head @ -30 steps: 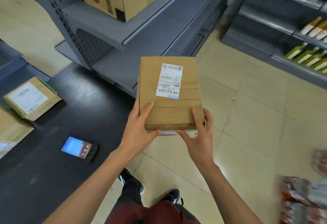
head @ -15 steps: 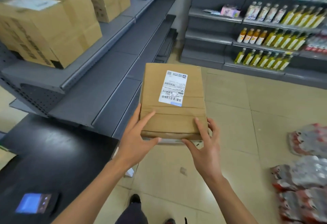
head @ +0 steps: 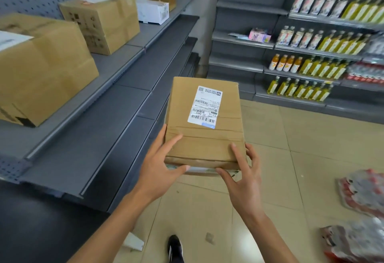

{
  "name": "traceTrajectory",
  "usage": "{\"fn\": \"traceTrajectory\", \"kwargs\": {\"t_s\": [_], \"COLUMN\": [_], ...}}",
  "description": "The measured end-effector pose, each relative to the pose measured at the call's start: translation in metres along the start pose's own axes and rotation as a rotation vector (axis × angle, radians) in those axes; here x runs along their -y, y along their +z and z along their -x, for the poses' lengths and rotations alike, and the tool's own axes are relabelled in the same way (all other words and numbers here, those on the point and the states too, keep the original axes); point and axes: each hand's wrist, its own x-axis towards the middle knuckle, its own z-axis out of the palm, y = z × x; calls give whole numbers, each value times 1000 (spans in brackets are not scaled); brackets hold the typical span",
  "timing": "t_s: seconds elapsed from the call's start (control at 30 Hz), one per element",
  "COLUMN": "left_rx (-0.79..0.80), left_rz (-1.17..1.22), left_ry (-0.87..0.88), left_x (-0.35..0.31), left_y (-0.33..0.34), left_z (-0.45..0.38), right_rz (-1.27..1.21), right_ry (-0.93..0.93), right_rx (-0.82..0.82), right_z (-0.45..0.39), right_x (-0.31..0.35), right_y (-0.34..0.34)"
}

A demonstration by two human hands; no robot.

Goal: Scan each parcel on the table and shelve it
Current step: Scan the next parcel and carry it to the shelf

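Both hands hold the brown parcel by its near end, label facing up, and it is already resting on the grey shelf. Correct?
Not quite. The head view shows the parcel off the grey shelf, carried in the air over the floor beside it. The rest holds: the left hand and right hand grip its near end, label up.

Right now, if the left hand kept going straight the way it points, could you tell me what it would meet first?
Probably nothing close. The left hand grips the parcel and points up the aisle; the grey shelf lies alongside it, and the far corner shelving seems next, though depth is unclear.

Bright, even light; blurred, wide-angle-warped edges.
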Motion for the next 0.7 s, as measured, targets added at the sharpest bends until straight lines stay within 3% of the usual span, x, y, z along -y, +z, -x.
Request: {"fn": "traceTrajectory", "kwargs": {"t_s": [0.7], "left_rx": [26], "left_rz": [-19], "left_ry": [80], "left_x": [26], "left_y": [36], "left_z": [-245], "right_rz": [52], "right_ry": [-21], "right_rx": [-97], "right_z": [-217], "right_x": [-79], "right_y": [61]}}
